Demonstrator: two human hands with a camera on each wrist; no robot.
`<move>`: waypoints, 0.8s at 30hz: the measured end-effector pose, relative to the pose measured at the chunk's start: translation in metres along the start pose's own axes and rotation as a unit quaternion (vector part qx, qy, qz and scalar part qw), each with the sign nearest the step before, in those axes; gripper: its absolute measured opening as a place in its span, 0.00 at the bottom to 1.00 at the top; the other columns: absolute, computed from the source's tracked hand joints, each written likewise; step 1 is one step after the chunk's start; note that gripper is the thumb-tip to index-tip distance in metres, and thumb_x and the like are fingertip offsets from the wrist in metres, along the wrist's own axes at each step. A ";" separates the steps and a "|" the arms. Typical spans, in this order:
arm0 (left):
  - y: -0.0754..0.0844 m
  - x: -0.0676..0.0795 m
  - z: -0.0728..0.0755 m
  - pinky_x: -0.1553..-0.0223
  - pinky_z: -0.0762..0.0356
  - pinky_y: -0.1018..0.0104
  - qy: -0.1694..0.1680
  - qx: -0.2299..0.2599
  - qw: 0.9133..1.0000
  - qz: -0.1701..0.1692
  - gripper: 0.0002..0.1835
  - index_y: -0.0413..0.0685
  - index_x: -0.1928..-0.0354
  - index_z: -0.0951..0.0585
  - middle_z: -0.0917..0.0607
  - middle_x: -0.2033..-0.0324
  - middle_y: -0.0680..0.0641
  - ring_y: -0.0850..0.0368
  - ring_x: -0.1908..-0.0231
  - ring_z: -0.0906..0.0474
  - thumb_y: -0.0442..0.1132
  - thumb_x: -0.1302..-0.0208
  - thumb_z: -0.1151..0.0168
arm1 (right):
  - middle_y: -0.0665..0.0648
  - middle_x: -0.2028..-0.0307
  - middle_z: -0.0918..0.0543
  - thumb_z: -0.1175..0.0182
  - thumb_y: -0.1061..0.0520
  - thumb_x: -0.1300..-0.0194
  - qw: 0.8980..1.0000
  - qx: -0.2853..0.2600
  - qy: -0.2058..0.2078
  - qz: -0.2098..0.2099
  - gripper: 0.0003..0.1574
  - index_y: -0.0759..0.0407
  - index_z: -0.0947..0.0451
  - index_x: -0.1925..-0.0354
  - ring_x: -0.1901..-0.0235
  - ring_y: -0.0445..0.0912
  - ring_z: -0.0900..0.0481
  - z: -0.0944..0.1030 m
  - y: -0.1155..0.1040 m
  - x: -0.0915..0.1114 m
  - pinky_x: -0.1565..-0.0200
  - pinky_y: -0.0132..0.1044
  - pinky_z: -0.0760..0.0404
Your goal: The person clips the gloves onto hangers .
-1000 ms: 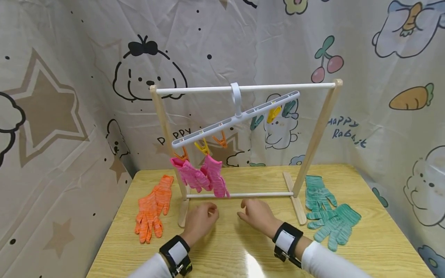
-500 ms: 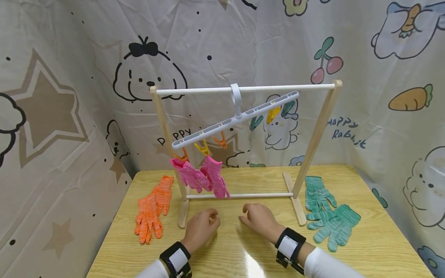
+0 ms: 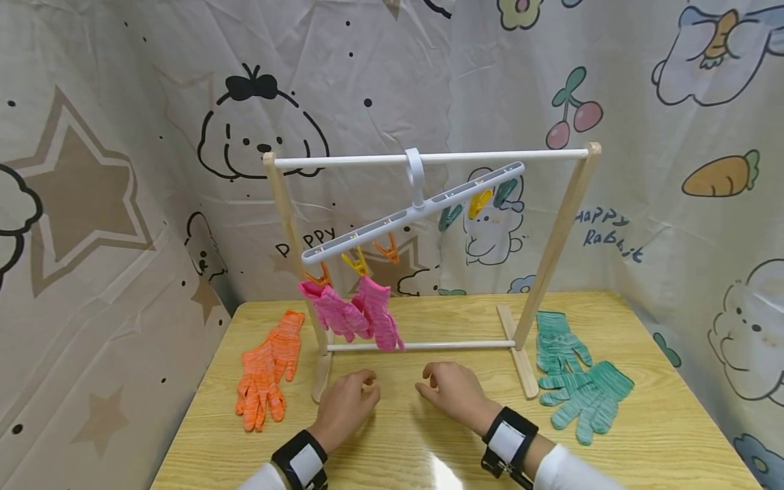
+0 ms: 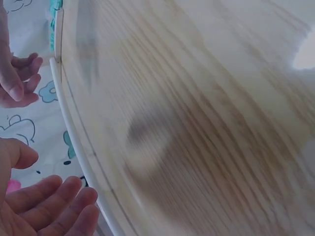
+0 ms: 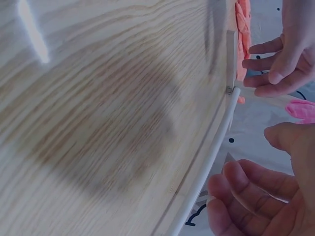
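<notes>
Hands: left hand (image 3: 344,410) and right hand (image 3: 456,396) empty — fingers loosely bent, in front of the rack (image 3: 556,246)
Orange gloves (image 3: 260,381): left of the rack
Green gloves (image 3: 593,396): right of the rack
Pink gloves (image 3: 378,307): hanging at the rack's left side
Handling: gloves probably light, soft, floppy — best pinched by the cuff (image 3: 554,322)
</notes>
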State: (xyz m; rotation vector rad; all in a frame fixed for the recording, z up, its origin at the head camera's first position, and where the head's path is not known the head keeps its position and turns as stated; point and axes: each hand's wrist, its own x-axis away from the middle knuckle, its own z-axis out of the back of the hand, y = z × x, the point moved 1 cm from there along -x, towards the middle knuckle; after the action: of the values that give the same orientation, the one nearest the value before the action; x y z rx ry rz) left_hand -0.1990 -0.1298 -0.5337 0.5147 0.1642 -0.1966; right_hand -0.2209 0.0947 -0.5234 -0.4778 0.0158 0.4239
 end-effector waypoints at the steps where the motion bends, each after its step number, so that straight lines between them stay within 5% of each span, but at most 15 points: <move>1: -0.002 0.000 0.000 0.71 0.19 0.62 0.000 -0.003 1.000 0.001 0.11 0.46 0.56 0.13 0.09 0.63 0.49 0.54 0.65 0.12 0.42 0.38 0.32 | 0.53 0.72 0.15 0.33 0.49 0.34 1.000 -0.002 -0.002 -0.001 0.14 0.59 0.15 0.61 0.77 0.39 0.24 0.000 -0.001 0.000 0.78 0.32 0.28; 24: -0.030 0.004 0.011 0.74 0.22 0.61 -0.003 -0.008 0.999 0.052 0.13 0.45 0.54 0.13 0.09 0.61 0.48 0.55 0.69 0.14 0.42 0.36 0.33 | 0.55 0.66 0.12 0.34 0.47 0.34 1.000 -0.019 -0.012 0.010 0.16 0.58 0.14 0.60 0.68 0.44 0.16 -0.014 -0.026 -0.011 0.71 0.36 0.20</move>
State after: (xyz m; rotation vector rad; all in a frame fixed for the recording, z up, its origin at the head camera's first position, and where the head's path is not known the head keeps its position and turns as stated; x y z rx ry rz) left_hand -0.2003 -0.1611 -0.5390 0.5048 0.1326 -0.0943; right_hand -0.2197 0.0633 -0.5227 -0.5102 -0.0103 0.4506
